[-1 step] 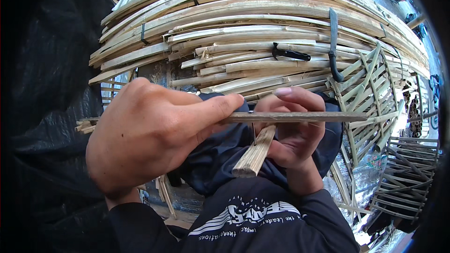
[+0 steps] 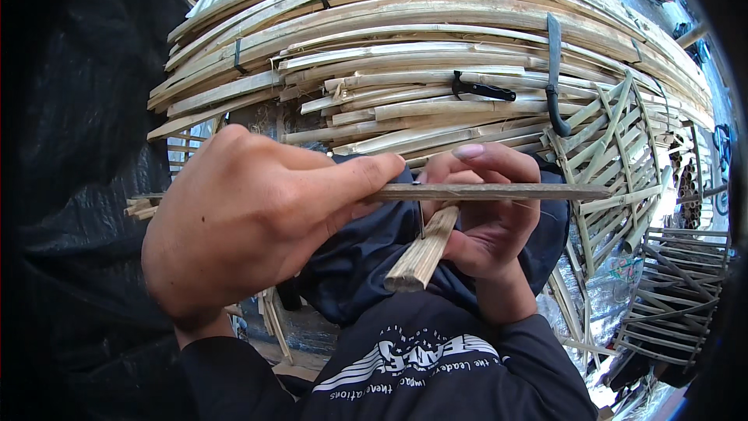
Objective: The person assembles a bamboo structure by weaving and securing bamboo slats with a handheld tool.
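Note:
My left hand is closed around the handle end of a long flat blade, with the forefinger stretched along its back. The blade lies level and points right. Its edge is set into the top of a short split piece of bamboo. My right hand grips that bamboo piece from the right, fingers curled over the blade's back. Both hands rest above dark blue cloth on my lap.
A big stack of split bamboo strips, bound with black ties, fills the space ahead. A black-handled tool lies on it and a black curved strap hangs over it. Woven bamboo frames stand right; black sheeting hangs left.

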Demonstrator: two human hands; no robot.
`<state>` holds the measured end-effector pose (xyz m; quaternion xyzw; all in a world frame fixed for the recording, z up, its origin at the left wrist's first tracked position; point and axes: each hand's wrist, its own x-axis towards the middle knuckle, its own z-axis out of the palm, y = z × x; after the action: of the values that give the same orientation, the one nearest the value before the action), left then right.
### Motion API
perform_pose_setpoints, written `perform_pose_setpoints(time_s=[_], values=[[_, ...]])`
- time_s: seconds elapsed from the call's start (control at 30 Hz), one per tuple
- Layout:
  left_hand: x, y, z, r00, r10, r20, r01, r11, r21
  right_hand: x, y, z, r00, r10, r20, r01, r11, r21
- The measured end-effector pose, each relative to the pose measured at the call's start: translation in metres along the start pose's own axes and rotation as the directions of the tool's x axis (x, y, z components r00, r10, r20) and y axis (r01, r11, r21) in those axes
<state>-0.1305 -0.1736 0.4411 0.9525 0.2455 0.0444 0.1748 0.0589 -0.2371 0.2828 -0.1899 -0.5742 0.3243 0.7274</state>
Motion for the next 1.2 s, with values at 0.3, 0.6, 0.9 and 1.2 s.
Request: perform_pose_setpoints(time_s=[0.3,0.6,0.9,1.2], values=[[0.015,-0.021,-0.006,0.994,0.104,0.039,-0.102,0.994,-0.048,0.018,0.003,0.001,0.999,-0.031,0.038,0.026,0.994,0.109],[0.019,-0.025,-0.006,0.988,0.157,0.005,-0.156,0.986,-0.058,0.012,0.006,0.004,0.994,0.089,-0.061,-0.085,0.994,0.064],[0.024,-0.025,-0.005,0.977,0.201,-0.073,-0.203,0.979,-0.020,0.017,0.002,0.004,0.990,0.092,-0.111,-0.091,0.996,0.015],[0.029,-0.025,-0.001,0.979,0.190,-0.068,-0.188,0.981,0.041,0.019,0.004,0.000,0.994,0.037,-0.107,-0.037,0.999,0.009]])
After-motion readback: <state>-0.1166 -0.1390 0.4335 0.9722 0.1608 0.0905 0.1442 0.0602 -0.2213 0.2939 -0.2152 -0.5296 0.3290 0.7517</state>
